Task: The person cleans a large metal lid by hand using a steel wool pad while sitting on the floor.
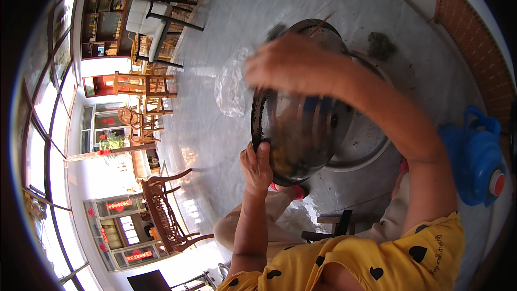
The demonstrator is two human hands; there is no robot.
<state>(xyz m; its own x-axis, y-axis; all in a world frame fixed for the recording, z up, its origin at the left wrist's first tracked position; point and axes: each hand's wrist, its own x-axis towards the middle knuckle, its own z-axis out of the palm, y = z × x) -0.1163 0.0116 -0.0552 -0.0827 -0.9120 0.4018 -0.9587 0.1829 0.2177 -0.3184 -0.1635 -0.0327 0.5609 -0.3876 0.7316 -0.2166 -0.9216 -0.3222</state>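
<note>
A large dark, shiny round vessel (301,133) is tilted on its side before me, its black rim towards the left. My left hand (257,167) grips the lower part of that rim, thumb over the edge. My right hand (282,62) is blurred and passes across the vessel's upper part; whether it holds anything cannot be made out. Behind the vessel, a wide metal basin (367,157) rests on the floor with dark specks inside. A crumpled clear plastic bag (232,85) lies left of the vessel.
A dark clump of debris (381,45) lies on the grey floor beyond the basin. At the right stands a blue plastic jug (472,157) with a red-centred cap. A small wooden stool (335,226) is by my legs. A carved wooden table (161,210) and chairs stand at the left.
</note>
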